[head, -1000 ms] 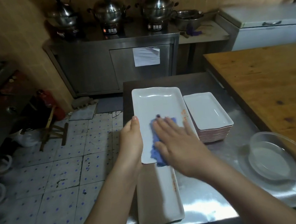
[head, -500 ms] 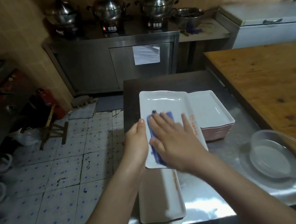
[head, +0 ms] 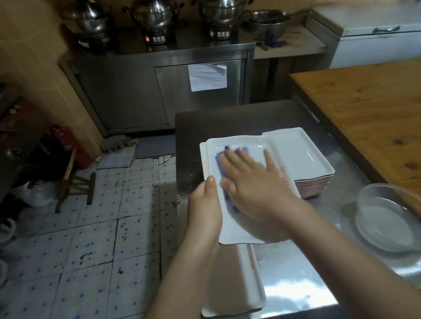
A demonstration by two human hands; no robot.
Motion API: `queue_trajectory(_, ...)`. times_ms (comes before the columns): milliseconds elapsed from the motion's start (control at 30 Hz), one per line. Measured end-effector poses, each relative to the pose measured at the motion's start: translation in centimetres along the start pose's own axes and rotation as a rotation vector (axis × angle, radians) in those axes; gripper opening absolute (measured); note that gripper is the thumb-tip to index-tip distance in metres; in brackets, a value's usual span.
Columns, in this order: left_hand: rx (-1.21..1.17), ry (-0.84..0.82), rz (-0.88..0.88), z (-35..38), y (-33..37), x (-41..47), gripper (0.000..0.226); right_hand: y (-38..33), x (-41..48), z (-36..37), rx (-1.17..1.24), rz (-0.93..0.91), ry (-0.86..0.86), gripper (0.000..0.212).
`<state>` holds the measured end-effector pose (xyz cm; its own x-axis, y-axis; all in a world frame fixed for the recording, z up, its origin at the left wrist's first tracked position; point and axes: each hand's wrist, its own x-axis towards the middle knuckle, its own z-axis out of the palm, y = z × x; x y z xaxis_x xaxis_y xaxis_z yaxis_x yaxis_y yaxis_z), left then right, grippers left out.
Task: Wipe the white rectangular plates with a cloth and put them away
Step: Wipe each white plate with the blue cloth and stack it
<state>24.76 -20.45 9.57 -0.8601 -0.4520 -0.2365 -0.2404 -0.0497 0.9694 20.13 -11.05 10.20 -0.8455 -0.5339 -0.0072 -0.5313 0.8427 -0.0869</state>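
Left hand (head: pixel 205 208) grips the white rectangular plate (head: pixel 239 146) by its left edge; right hand (head: pixel 255 185), fingers spread flat, presses blue cloth (head: pixel 221 158) onto it. Orange rim marking (head: pixel 283 173) unreadable.

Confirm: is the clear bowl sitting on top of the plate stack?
No, the clear bowl rests on the steel table, apart from the plate stack.

The bench (head: pixel 239 120) lies bare along its far edge. A plate stack (head: pixel 303 158) fills the middle toward the right edge, a clear bowl (head: pixel 391 218) crowds the near right corner, and more plates (head: pixel 234 284) block the near left corner.
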Motion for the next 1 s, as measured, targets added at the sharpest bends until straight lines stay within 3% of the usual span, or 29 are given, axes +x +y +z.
queue_trajectory(100, -0.028, 0.008, -0.015, -0.7, 0.4, 0.3, 0.035, 2.7, 0.2, -1.2, -0.032, 0.134, -0.009, 0.055)
queue_trajectory(200, -0.045, 0.032, 0.027, -1.6, 0.6, 0.9, 0.036, 1.7, -3.2, -0.2, -0.103, 0.039, 0.011, 0.06)
queue_trajectory(333, -0.014, 0.026, 0.025, -1.2, 0.2, 0.2, 0.031, -2.0, -3.0, 0.6, 0.101, -0.067, -0.013, 0.059)
queue_trajectory(533, -0.086, 0.0, -0.005, -2.2, 0.3, -0.1, 0.034, 0.6, -1.2, -1.1, 0.029, 0.134, 0.008, 0.056)
queue_trajectory(633, -0.092, 0.021, 0.024, -2.8, 0.6, 0.0, 0.032, -1.6, -4.0, 0.5, 0.048, 0.041, 0.028, 0.06)
queue_trajectory(767, -0.079, 0.025, 0.035, -2.7, 0.0, -0.4, 0.026, -3.7, -2.5, 0.9, 0.243, -0.037, 0.011, 0.055)
queue_trajectory(900, -0.092, -0.02, 0.013, -2.7, -0.2, -0.9, 0.029, -3.0, -1.5, 0.7, 0.205, 0.102, 0.154, 0.051)
queue_trajectory(1000, -0.098, -0.015, 0.021, -3.1, -0.1, -0.8, 0.032, -3.1, -2.3, 0.7, 0.327, 0.193, 0.271, 0.044)
